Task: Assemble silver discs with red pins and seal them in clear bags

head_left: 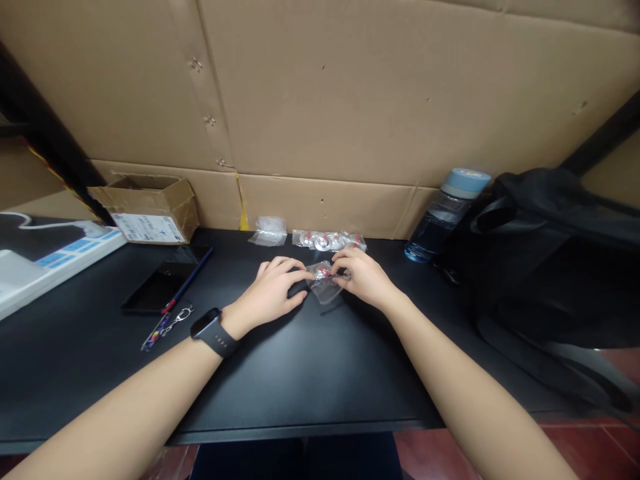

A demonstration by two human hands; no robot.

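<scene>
A small clear plastic bag (326, 292) lies between my two hands above the black table. In its upper part sits a round silvery disc with a red mark (323, 271). My left hand (275, 290), wearing a dark watch, grips the bag's left edge with index finger and thumb. On the other side my right hand (364, 277) is closed, thumb and fingers pinching the bag's right edge near its opening. Just behind, a row of bagged silvery discs with red marks (327, 241) lies by the cardboard wall. Left of that row is a stack of clear plastic bags (270, 231).
On the left are an open cardboard box (150, 210), a white power strip (65, 260), a dark phone (170, 280) and a keychain (163, 330). A blue-lidded water bottle (440, 217) and a black backpack (555, 267) stand at the right. Cardboard (350, 100) walls the back.
</scene>
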